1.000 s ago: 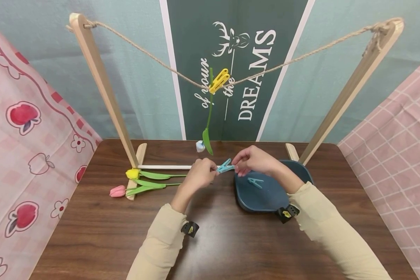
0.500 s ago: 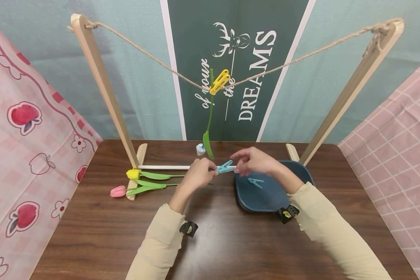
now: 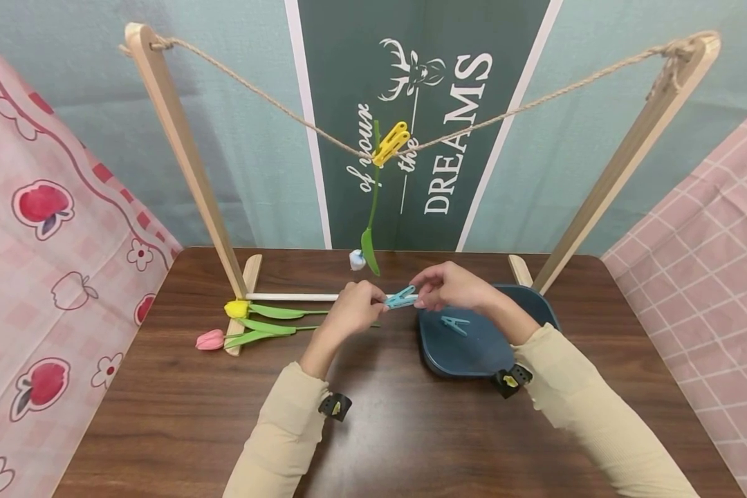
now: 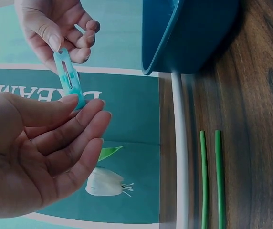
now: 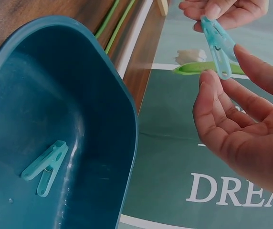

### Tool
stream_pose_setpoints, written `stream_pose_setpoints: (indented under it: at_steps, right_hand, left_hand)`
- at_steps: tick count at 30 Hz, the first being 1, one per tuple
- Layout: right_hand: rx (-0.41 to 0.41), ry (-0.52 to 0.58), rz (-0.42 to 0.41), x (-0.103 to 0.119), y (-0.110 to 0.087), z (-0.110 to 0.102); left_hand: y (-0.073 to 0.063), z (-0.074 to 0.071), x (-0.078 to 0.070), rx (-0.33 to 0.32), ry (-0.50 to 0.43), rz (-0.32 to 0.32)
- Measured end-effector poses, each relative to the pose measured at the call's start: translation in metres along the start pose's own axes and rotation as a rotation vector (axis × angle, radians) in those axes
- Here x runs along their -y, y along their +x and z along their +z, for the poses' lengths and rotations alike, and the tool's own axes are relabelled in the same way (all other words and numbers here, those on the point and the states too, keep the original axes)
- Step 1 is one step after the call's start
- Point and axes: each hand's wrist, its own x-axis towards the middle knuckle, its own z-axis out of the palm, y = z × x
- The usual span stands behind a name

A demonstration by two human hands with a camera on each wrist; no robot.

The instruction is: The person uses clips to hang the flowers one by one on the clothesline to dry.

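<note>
My left hand pinches a light-blue clothespin by one end, between thumb and fingertips. From the other side my right hand has its thumb and index finger curled at the splayed handle ends, one on each side. In the right wrist view the clothespin is seen side on, between both hands. A second light-blue clothespin lies in the dark blue basin, below the right hand. Behind the hands, a white tulip hangs head down from the rope, held by a yellow clothespin.
Two wooden posts carry the sagging rope. A white rod runs low between their feet. A yellow tulip and a pink tulip lie on the wooden table, left of the hands.
The right index finger lifts slightly off, then comes back with the thumb to the clothespin's handle ends. The left hand's pinch stays nearly still.
</note>
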Motion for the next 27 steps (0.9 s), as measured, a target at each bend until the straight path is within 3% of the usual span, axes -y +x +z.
stream_pose_setpoints:
  at_steps: [27]
  right_hand:
    - [-0.049,0.001,-0.056,0.0010,0.0018,0.0016]
  left_hand:
    - [0.0012,-0.0018,0.0009,-0.010,-0.004,0.005]
